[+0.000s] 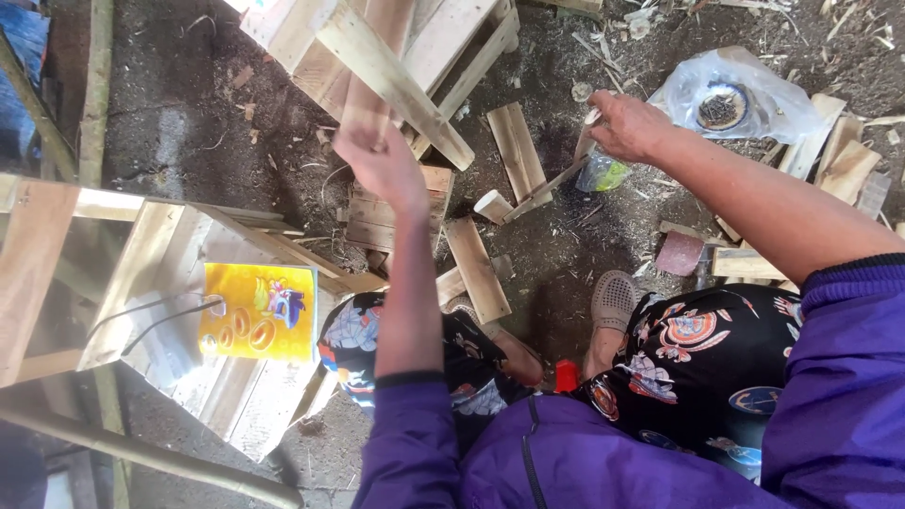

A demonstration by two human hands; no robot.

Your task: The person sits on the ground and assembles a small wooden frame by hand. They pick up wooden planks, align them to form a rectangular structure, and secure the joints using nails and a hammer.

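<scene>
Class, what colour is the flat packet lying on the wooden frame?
Yellow packet, seen in the head view.

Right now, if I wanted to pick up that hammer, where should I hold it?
Probably near the free end of the handle, where the right hand grips the hammer now. The handle is a long slim stick slanting up to the right, and the heavy wooden head hangs low on the left. Come from the right side, fingers wrapped around the stick.
</scene>
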